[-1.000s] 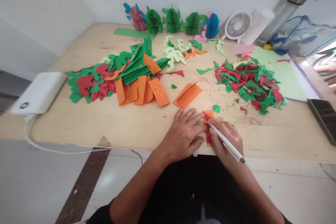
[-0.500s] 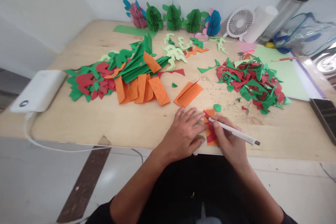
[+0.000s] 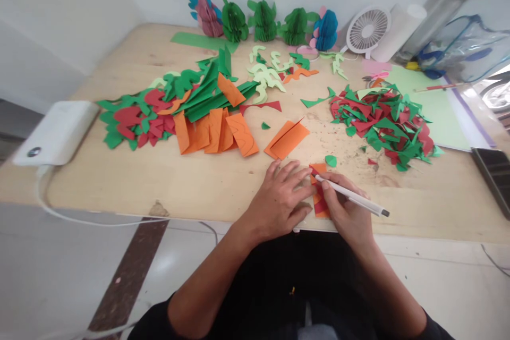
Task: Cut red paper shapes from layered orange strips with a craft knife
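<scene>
My left hand (image 3: 279, 199) lies on the table with its fingers spread, the fingertips at the left edge of a small orange paper strip (image 3: 319, 167). On that strip lies a red paper piece (image 3: 320, 204), partly hidden by my fingers. A white pen (image 3: 360, 200) is gripped in my right hand (image 3: 353, 215), its tip down at the upper part of the red piece. Just beyond my hands are a folded orange paper (image 3: 289, 139) and a small green scrap (image 3: 330, 160).
Orange folded papers (image 3: 242, 135) and red and green cutouts (image 3: 127, 117) lie left, near a white power bank (image 3: 58, 133). Paper scraps (image 3: 382, 122) heap at right, beside a phone (image 3: 492, 172). Paper honeycomb figures (image 3: 263, 24) and a fan (image 3: 367, 31) stand along the wall.
The view has shifted slightly. My right hand and the pen have moved only a little over the red piece, while my left hand stays in place.
</scene>
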A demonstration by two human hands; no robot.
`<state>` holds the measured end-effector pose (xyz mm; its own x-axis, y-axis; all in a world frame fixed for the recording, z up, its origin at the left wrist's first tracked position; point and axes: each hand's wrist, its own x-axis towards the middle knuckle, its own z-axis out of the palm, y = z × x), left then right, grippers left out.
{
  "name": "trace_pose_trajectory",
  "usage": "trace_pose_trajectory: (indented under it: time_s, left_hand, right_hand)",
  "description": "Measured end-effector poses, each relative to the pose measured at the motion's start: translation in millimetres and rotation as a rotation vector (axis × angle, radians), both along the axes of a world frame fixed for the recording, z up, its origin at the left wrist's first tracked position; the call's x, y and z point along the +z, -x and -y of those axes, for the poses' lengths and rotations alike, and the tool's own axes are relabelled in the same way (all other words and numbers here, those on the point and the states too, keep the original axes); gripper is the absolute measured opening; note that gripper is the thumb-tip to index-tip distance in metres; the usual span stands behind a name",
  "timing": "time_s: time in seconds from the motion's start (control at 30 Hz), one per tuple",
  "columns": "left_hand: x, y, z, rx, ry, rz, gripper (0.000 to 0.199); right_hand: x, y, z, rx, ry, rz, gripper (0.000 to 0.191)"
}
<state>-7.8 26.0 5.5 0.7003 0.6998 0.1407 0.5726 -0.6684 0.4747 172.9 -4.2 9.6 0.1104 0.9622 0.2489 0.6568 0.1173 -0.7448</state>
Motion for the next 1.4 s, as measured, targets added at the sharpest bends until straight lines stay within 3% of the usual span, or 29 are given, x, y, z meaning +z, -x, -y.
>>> trace_pose_trajectory:
  time_s: [1.4]
  left_hand:
    - [0.4,-0.6,0.0,0.007,0.005,-0.014,0.036]
  right_hand:
    - [4.1,1.1,3.3,0.021,-0.067,0.139,0.018]
